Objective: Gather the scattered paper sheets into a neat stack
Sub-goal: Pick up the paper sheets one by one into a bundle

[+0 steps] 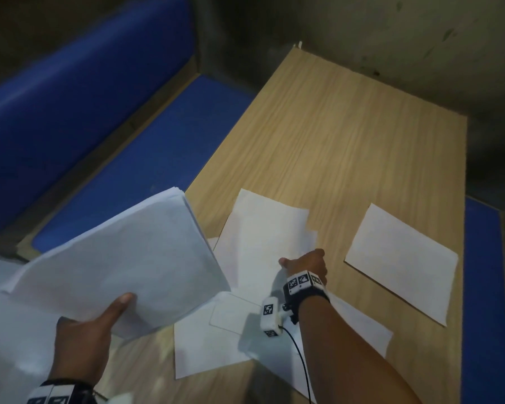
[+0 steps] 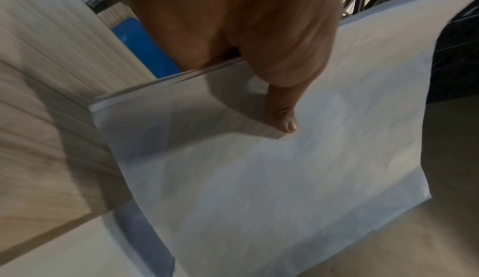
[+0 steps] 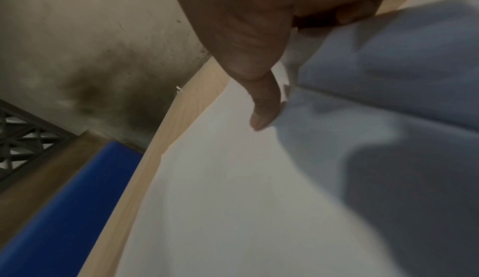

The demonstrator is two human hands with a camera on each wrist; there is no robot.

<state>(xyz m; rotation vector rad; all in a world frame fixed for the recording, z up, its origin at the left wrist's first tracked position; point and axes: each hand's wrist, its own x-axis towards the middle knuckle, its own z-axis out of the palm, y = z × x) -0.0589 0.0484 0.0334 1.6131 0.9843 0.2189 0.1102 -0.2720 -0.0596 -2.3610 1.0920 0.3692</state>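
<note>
Left hand (image 1: 83, 342) pinches the gathered stack (image 1: 123, 263) aloft, clearing the table (image 1: 347, 126); right hand (image 1: 303, 262) reaches onto the overlapping sheets (image 1: 263, 228), its finger grip hidden.

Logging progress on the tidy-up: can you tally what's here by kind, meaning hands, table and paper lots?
hands: 2 (left hand, right hand)
wooden table: 1
held paper bundle: 1
overlapping spread of sheets: 1, its sheets too overlapped to count
lone sheet: 1
Total: 6
</note>
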